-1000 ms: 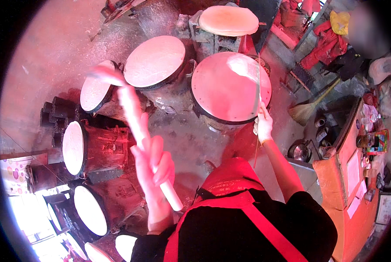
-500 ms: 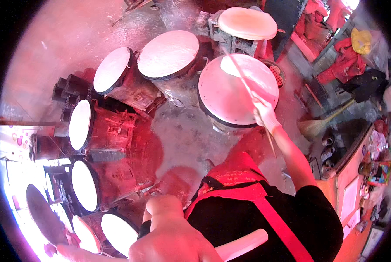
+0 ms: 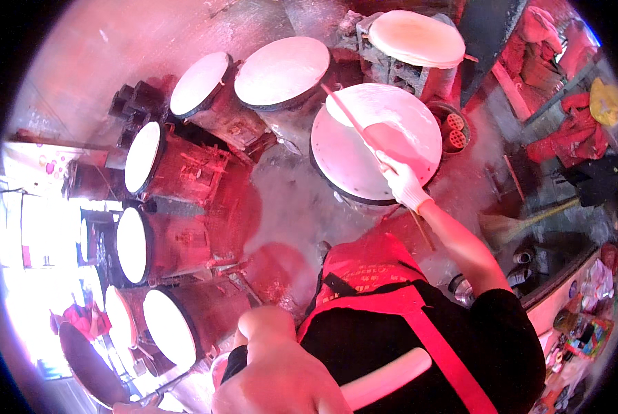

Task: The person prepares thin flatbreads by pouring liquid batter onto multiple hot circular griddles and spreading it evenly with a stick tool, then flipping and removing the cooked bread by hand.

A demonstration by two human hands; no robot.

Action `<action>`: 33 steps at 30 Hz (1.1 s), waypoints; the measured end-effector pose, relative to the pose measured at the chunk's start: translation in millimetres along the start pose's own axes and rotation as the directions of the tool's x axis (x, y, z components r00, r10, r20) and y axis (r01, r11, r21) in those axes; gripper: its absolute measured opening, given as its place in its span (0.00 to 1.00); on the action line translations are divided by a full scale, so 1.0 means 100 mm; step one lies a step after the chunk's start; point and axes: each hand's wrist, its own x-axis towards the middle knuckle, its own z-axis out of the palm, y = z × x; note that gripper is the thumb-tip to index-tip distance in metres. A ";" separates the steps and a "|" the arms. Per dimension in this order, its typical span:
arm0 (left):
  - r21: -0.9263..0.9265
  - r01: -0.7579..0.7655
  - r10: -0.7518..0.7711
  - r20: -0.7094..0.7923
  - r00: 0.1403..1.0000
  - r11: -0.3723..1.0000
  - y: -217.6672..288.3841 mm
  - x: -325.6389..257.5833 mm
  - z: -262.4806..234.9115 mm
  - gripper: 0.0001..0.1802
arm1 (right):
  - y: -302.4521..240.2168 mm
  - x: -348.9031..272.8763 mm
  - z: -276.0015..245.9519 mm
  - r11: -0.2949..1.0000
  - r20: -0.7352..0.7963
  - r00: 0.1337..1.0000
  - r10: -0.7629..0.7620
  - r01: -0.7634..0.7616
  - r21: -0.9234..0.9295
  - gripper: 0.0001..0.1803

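Observation:
My right hand (image 3: 400, 181), in a white glove, is closed round a long thin wooden stick (image 3: 357, 127). The stick slants across a large round griddle (image 3: 347, 169), its far tip past the upper left rim. A white layer (image 3: 409, 107) covers the griddle's far part. Very close at the bottom, my left hand (image 3: 278, 372) is bare and closed round a thick pale handle (image 3: 391, 376), which sticks out to the right. Lower left is a dark round pan (image 3: 91, 366) with a thin rod leading toward this hand; whether it joins the handle is hidden.
More round white-topped griddles on drum-like stands, such as this one (image 3: 285, 72), curve round to my left. A stack of round sheets (image 3: 419, 40) stands at the far side. On the right are a bucket of perforated briquettes (image 3: 455, 131), a broom (image 3: 512, 224) and a cluttered table (image 3: 564, 290).
My right hand has moved slightly left and nearer, and the stick's tip has swung left. The white patch on the griddle looks larger. The view has turned a little; my left hand stays closed.

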 end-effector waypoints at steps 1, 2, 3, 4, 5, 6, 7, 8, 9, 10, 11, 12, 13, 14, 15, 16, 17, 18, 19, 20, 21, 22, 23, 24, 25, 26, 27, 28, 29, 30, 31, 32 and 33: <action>0.012 -0.001 0.001 0.018 1.000 1.000 -0.03 0.00 0.01 0.15 | 0.03 -0.04 -0.04 1.000 0.066 0.998 -0.002 0.000 0.026 0.21; 0.046 0.007 -0.006 -0.012 1.000 0.999 -0.03 -0.01 0.05 0.15 | -0.25 -0.20 -0.18 0.974 0.186 0.973 0.139 -0.168 0.151 0.22; 0.045 0.015 -0.014 -0.022 1.000 0.999 -0.07 0.01 0.04 0.14 | -0.37 -0.30 -0.39 0.908 0.281 0.923 0.264 -0.336 0.251 0.23; 0.049 0.028 -0.027 -0.030 0.999 0.998 -0.11 0.05 0.05 0.14 | -0.33 -0.28 -0.53 0.917 0.167 0.942 0.291 -0.325 0.231 0.23; 0.065 0.057 -0.053 -0.071 0.996 0.996 -0.11 0.05 0.10 0.14 | -0.29 -0.24 -0.65 0.925 0.062 0.948 0.311 -0.317 0.208 0.24; 0.083 0.089 -0.079 -0.118 0.990 0.993 -0.08 0.02 0.18 0.14 | -0.37 -0.13 -0.68 0.908 0.000 0.944 0.331 -0.318 0.272 0.23; 0.131 0.027 0.001 -0.208 0.978 0.991 -0.13 0.01 0.29 0.14 | -0.46 -0.07 -0.71 0.887 -0.085 0.907 0.413 -0.380 0.262 0.22; 0.180 -0.031 0.082 -0.288 0.954 0.983 -0.19 0.01 0.38 0.14 | -0.43 0.04 -0.74 0.888 -0.047 0.903 0.427 -0.409 0.210 0.21; 0.282 -0.163 0.269 -0.394 0.879 0.946 -0.42 0.05 0.48 0.14 | -0.35 0.11 -0.75 0.884 -0.003 0.895 0.446 -0.440 0.158 0.21; 0.288 -0.165 0.270 -0.374 0.887 0.943 -0.44 0.06 0.44 0.14 | -0.25 0.11 -0.74 0.903 0.091 0.914 0.396 -0.406 0.144 0.21; 0.301 -0.167 0.273 -0.355 0.894 0.939 -0.45 0.09 0.41 0.14 | -0.16 0.09 -0.71 0.921 0.192 0.921 0.339 -0.367 0.133 0.21; 0.206 -0.039 0.084 -0.211 0.974 0.978 -0.26 0.14 0.14 0.14 | -0.09 0.06 -0.74 0.937 0.279 0.918 0.281 -0.326 0.128 0.20; 0.141 0.105 -0.099 -0.049 0.994 0.984 -0.14 0.16 0.00 0.14 | -0.12 -0.02 -0.80 0.924 0.324 0.897 0.302 -0.359 0.134 0.21; 0.136 0.109 -0.101 -0.063 0.993 0.985 -0.15 0.18 -0.03 0.14 | -0.21 -0.17 -0.92 0.907 0.367 0.871 0.326 -0.398 0.138 0.21; 0.133 0.115 -0.106 -0.076 0.991 0.984 -0.16 0.21 -0.04 0.14 | -0.28 -0.24 -1.05 0.890 0.412 0.844 0.344 -0.433 0.144 0.21; 0.132 0.121 -0.109 -0.092 0.990 0.984 -0.18 0.23 -0.06 0.14 | -0.31 -0.26 -1.18 0.869 0.423 0.822 0.381 -0.475 0.140 0.22; 0.127 0.135 -0.125 -0.081 0.989 0.983 -0.19 0.24 -0.08 0.13 | -0.32 -0.28 -1.29 0.845 0.427 0.800 0.421 -0.517 0.136 0.23; 0.116 0.149 -0.143 -0.065 0.988 0.982 -0.21 0.25 -0.11 0.12 | -0.29 -0.23 -1.36 0.899 0.385 0.848 0.363 -0.427 0.094 0.24; 0.103 0.164 -0.160 -0.048 0.986 0.981 -0.23 0.26 -0.14 0.11 | -0.14 -0.08 -1.33 0.922 0.313 0.895 0.317 -0.369 0.121 0.24; 0.065 0.178 -0.169 -0.124 0.978 0.982 -0.26 0.27 -0.13 0.11 | 0.02 0.05 -1.31 0.941 0.237 0.933 0.271 -0.309 0.140 0.24; 0.036 0.190 -0.179 -0.200 0.963 0.981 -0.29 0.24 -0.07 0.10 | -0.02 0.13 -1.21 0.935 0.193 0.943 0.271 -0.306 0.179 0.24; 0.003 0.198 -0.190 -0.272 0.943 0.980 -0.31 0.20 0.00 0.10 | -0.06 0.10 -1.15 0.924 0.254 0.913 0.318 -0.359 0.131 0.24; -0.021 0.206 -0.200 -0.348 0.916 0.978 -0.32 0.16 0.09 0.09 | -0.24 0.07 -1.07 0.911 0.323 0.874 0.362 -0.406 0.078 0.23; -0.051 0.215 -0.216 -0.419 0.882 0.975 -0.32 0.14 0.15 0.09 | -0.42 0.01 -1.02 0.893 0.382 0.830 0.405 -0.449 0.027 0.23; -0.067 0.222 -0.228 -0.448 0.865 0.973 -0.31 0.13 0.16 0.08 | -0.59 -0.12 -0.97 0.867 0.401 0.801 0.445 -0.497 0.029 0.22; -0.097 0.226 -0.245 -0.465 0.851 0.969 -0.31 0.13 0.13 0.08 | -0.42 -0.31 -1.04 0.870 0.432 0.797 0.422 -0.490 0.056 0.22; -0.113 0.232 -0.258 -0.437 0.862 0.966 -0.29 0.15 0.08 0.07 | -0.26 -0.48 -1.16 0.874 0.461 0.796 0.393 -0.478 0.081 0.22; -0.106 0.233 -0.256 -0.437 0.862 0.967 -0.28 0.15 0.08 0.07 | -0.25 -0.59 -1.22 0.849 0.450 0.788 0.420 -0.517 0.113 0.22; -0.104 0.232 -0.254 -0.434 0.864 0.967 -0.27 0.14 0.08 0.07 | -0.29 -0.71 -1.28 0.818 0.433 0.780 0.452 -0.556 0.148 0.22; -0.088 0.226 -0.241 -0.453 0.858 0.970 -0.26 0.12 0.12 0.07 | -0.31 -0.80 -1.29 0.784 0.417 0.770 0.484 -0.592 0.184 0.22; -0.087 0.243 -0.256 -0.436 0.863 0.966 -0.21 0.10 0.14 0.08 | -0.28 -0.79 -1.19 0.823 0.320 0.830 0.458 -0.532 0.202 0.22; -0.108 0.259 -0.281 -0.404 0.870 0.960 -0.18 0.08 0.10 0.08 | -0.24 -0.80 -1.08 0.819 0.160 0.886 0.435 -0.463 0.338 0.21; -0.128 0.299 -0.325 -0.338 0.883 0.946 -0.11 0.08 0.06 0.09 | -0.23 -0.76 -0.91 0.813 0.000 0.912 0.409 -0.365 0.453 0.21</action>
